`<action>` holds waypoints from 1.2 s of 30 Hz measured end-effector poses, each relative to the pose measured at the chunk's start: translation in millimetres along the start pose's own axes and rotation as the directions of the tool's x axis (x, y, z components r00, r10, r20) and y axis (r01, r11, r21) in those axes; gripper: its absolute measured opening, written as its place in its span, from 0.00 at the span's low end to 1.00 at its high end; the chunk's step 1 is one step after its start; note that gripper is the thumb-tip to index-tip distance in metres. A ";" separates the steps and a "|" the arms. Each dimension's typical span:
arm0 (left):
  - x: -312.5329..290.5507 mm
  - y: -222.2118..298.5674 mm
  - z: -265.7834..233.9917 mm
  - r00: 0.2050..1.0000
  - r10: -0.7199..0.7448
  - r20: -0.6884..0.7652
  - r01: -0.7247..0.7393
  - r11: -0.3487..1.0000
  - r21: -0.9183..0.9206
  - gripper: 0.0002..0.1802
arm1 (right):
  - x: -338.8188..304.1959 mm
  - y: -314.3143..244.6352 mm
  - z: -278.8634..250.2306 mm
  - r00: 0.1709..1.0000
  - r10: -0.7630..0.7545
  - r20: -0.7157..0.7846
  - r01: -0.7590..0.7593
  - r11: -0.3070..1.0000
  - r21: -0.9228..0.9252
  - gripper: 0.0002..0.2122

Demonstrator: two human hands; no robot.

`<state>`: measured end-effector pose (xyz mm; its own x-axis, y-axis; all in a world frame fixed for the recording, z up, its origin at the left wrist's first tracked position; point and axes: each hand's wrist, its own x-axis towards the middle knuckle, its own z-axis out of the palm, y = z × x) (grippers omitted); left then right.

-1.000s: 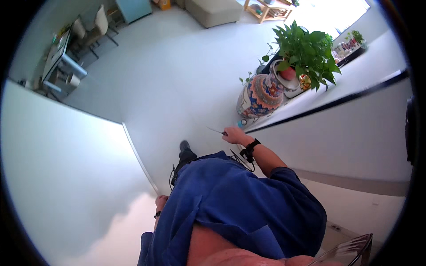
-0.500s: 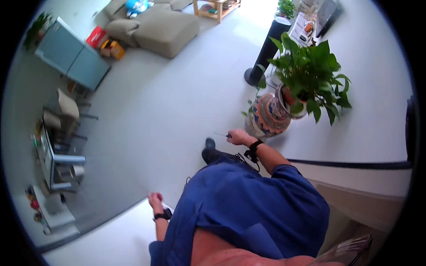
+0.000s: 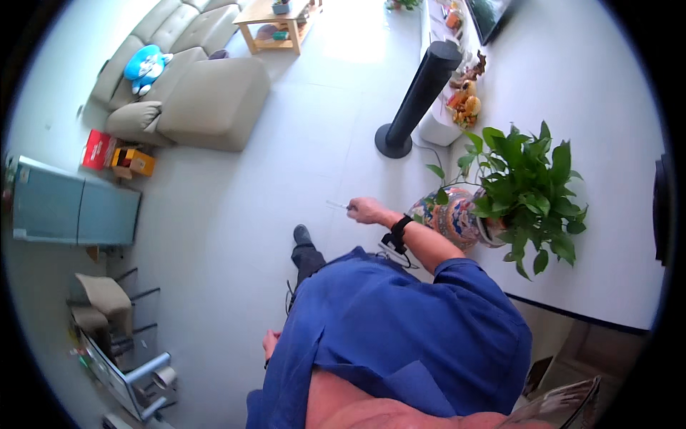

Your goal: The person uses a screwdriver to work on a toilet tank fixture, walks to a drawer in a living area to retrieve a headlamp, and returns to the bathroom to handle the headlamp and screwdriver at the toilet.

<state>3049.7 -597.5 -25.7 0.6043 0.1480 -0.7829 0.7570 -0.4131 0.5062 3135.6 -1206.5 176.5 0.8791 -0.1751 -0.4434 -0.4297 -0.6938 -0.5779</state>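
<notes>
My right hand (image 3: 367,210) is closed around a slim tool with a dark handle and a thin pale shaft (image 3: 336,205), like a screwdriver, its tip pointing left. A dark band with a small device sits on that wrist. The hand is held out over the floor, left of a large patterned vase (image 3: 450,214) with a leafy green plant (image 3: 532,193). My left hand (image 3: 271,342) hangs low beside my blue shirt, which covers part of it. Its fingers are too small and hidden to make out, and no object shows in it.
A black tower-shaped appliance (image 3: 420,100) stands ahead, beside a white cabinet (image 3: 439,129). At the far left are a grey sofa (image 3: 214,104), a wooden table (image 3: 268,14), boxes (image 3: 133,161) and a blue fridge (image 3: 75,204). Chairs (image 3: 107,297) stand by a table (image 3: 118,379) at lower left.
My view has turned to the right and moved forward; the sofa and fridge now lie further left. My left hand has drawn back beside the shirt. The right hand still holds the slim tool.
</notes>
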 end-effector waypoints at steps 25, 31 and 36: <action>107.6 1006.1 369.5 0.538 0.263 0.801 -0.563 0.819 0.110 0.23 | 411.5 10.8 -392.6 0.839 0.163 -0.519 0.118 0.877 0.466 0.14; 78.8 1141.3 552.1 0.180 0.096 0.979 -0.434 0.901 -0.009 0.31 | 480.4 18.7 -513.3 0.822 0.083 -0.564 0.208 0.877 0.433 0.18; 101.6 1206.5 692.0 0.181 -0.013 0.983 -0.501 0.859 0.104 0.33 | 531.1 86.0 -572.7 0.760 0.275 -0.589 0.149 0.808 0.570 0.20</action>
<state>3852.4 -1702.7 255.2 -0.1451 -0.8515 -0.5038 0.3215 -0.5222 0.7899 3683.7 -1759.2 283.6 0.6718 -0.7350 -0.0923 -0.3337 -0.1891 -0.9235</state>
